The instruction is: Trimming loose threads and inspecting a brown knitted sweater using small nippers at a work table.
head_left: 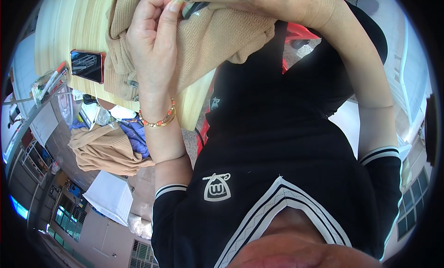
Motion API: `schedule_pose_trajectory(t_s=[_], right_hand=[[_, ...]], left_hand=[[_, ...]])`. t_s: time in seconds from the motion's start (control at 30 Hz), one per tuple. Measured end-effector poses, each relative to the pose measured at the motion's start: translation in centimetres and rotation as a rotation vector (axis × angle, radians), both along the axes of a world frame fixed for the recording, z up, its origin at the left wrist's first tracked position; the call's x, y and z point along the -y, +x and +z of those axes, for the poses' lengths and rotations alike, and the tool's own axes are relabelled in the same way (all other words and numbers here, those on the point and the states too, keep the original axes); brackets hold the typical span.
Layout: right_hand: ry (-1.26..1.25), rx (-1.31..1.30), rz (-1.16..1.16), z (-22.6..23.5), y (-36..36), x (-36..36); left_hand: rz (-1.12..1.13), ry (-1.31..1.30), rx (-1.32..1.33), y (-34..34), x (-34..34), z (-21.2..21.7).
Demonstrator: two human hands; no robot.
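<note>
A tan knit garment lies bunched on a pale wooden table. My left hand, with a beaded bracelet on its wrist, rests on the garment. Its thumb and forefinger are pinched together at the top edge of the knit. My right hand reaches in from the right and closes over a small dark tool with a reddish tip. That tip touches my left fingertips. Most of the tool is hidden under my right hand. My dark shirt fills the lower part of the view.
A phone in a red case lies on the table left of the garment. Markers in a clear holder stand at the table's left edge. Below the table are a pile of tan garments, blue cloth and a white box.
</note>
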State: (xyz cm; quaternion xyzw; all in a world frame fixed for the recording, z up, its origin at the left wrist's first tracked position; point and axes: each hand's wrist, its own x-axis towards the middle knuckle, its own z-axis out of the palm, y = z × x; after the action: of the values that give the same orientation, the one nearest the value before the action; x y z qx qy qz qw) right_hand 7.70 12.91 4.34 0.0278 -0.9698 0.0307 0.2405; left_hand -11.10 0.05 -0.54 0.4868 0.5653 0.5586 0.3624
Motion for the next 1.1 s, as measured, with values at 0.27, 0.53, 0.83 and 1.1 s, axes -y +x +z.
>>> schedule_pose_trajectory(t_s=[0.27, 0.53, 0.83, 1.1], right_hand=[[-0.092, 0.056, -0.119, -0.1, 0.6, 1.2], [-0.707, -0.281, -0.382, 0.4, 5.0, 2.8], [-0.798, -0.217, -0.317, -1.4, 5.9, 4.7], [-0.826, -0.258, -0.305, -2.3, 5.6, 5.2]], left_hand=[[0.033, 0.035, -0.027, 0.0, 0.4, 0.2], [0.127, -0.037, -0.398, 1.7, 3.6, 4.1], [0.079, -0.319, -0.681, -1.6, 7.5, 6.8], [0.155, -0.14, -0.691, 1.8, 2.0, 5.7]])
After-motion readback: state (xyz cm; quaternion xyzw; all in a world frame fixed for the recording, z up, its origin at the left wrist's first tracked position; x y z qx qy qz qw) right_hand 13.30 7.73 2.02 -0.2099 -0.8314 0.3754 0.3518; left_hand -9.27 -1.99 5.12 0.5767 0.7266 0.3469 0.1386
